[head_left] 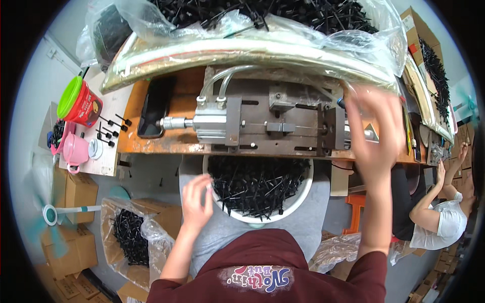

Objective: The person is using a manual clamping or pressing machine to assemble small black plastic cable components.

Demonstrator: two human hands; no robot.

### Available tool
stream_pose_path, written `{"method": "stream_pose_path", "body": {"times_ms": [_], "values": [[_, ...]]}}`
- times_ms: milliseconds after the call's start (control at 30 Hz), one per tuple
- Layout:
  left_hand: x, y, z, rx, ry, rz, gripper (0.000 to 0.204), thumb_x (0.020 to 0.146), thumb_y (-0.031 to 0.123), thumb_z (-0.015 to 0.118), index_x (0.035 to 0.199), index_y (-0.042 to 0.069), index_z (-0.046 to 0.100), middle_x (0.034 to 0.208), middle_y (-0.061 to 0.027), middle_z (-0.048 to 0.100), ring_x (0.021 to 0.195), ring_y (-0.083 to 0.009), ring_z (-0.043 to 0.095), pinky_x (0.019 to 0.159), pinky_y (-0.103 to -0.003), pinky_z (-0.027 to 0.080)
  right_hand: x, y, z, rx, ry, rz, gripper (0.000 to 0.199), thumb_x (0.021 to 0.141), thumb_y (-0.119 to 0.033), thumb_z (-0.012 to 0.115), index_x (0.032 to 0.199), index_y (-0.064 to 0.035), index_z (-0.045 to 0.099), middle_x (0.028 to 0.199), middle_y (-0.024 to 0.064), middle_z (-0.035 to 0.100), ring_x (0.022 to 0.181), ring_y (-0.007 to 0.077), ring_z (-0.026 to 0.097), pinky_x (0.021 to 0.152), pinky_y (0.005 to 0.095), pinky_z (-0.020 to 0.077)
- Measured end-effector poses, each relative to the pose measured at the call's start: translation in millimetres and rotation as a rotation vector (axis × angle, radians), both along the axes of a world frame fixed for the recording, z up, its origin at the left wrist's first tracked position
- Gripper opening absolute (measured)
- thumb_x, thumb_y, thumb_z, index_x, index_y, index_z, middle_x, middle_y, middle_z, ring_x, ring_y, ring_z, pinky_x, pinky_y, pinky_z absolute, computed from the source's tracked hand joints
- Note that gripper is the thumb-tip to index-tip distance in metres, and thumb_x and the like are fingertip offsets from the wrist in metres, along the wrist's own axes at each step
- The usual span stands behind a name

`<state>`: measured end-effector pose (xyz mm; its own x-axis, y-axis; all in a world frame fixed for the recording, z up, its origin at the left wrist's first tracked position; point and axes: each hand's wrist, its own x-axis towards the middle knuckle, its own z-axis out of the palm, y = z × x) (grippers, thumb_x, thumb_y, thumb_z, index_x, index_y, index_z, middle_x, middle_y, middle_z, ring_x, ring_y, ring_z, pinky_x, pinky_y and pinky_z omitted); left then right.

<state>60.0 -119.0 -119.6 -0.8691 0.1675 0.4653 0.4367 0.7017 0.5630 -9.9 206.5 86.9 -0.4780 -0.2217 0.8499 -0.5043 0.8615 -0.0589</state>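
My left hand (pixel 196 204) hovers at the left rim of a round white basin (pixel 237 218), its fingers loosely bent and apart, with nothing visible in them. Heaped in the basin are thin black plastic parts (pixel 260 187) with small heads. My right hand (pixel 376 134) is raised over the right end of a metal clamping fixture (pixel 280 128); motion smears its fingers, so I cannot make out whether it holds anything. The fixture has a silver pneumatic cylinder (pixel 211 126) on its left and a small grey block (pixel 280 128) in the middle.
Clear tubes (pixel 222 76) arch from the cylinder. Behind lies a plastic-lined tray (pixel 252 50) piled with black parts. A phone (pixel 155 108), a red tub (pixel 83 103) and a pink cup (pixel 76 150) stand left. At right, another person (pixel 437 219) works.
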Motion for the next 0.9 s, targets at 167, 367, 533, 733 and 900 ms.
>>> {"method": "stream_pose_path", "body": {"times_ms": [167, 367, 533, 733, 900], "values": [[-9, 41, 59, 0.015, 0.267, -0.386, 0.037, 0.072, -0.001, 0.07, 0.108, 0.006, 0.066, 0.11, -0.0084, 0.067, 0.088, -0.0227, 0.064, 0.082, -0.038, 0.051, -108, 50, 31, 0.454, -0.012, -0.083, 0.031, 0.08, 0.0, 0.065, 0.111, -0.0048, 0.066, 0.108, 0.0107, 0.068, 0.104, 0.028, 0.063, 0.089, 0.0368, 0.0505], [-18, 48, 92, 0.105, 0.387, -0.399, 0.038, 0.074, 0.0, 0.071, 0.11, 0.009, 0.065, 0.109, -0.007, 0.068, 0.083, -0.0194, 0.066, 0.08, -0.036, 0.051, -115, 90, 13, 0.377, -0.357, -0.067, 0.029, 0.079, 0.003, 0.062, 0.103, -0.0053, 0.075, 0.098, 0.0162, 0.072, 0.089, 0.0301, 0.069, 0.08, 0.0373, 0.0544], [-33, 54, 109, 0.092, 0.445, -0.457, 0.038, 0.074, 0.001, 0.07, 0.11, 0.01, 0.067, 0.107, -0.006, 0.069, 0.081, -0.0176, 0.066, 0.079, -0.034, 0.05, -146, 125, 30, 0.454, -0.48, -0.289, 0.028, 0.074, 0.003, 0.062, 0.097, -0.003, 0.076, 0.092, 0.0189, 0.071, 0.086, 0.0363, 0.068, 0.083, 0.0386, 0.0545], [-33, 58, 126, 0.105, 0.405, -0.537, 0.033, 0.077, -0.003, 0.067, 0.108, 0.008, 0.061, 0.101, -0.0063, 0.071, 0.077, -0.0176, 0.066, 0.076, -0.034, 0.051, -152, 96, 60, 0.196, -0.462, -0.217, 0.019, 0.076, -0.009, 0.063, 0.091, -0.0037, 0.074, 0.078, 0.0143, 0.07, 0.077, 0.0319, 0.069, 0.076, 0.0411, 0.0551], [-25, 65, 96, 0.242, 0.364, -0.544, 0.04, 0.07, -0.004, 0.069, 0.109, 0.005, 0.067, 0.103, -0.0094, 0.07, 0.07, -0.0197, 0.065, 0.064, -0.031, 0.053, -183, 115, 61, 0.737, -0.108, -0.321, 0.066, 0.07, -0.004, 0.068, 0.134, -0.0135, 0.055, 0.127, 0.0081, 0.061, 0.102, 0.0276, 0.064, 0.089, 0.0378, 0.0534]]}}
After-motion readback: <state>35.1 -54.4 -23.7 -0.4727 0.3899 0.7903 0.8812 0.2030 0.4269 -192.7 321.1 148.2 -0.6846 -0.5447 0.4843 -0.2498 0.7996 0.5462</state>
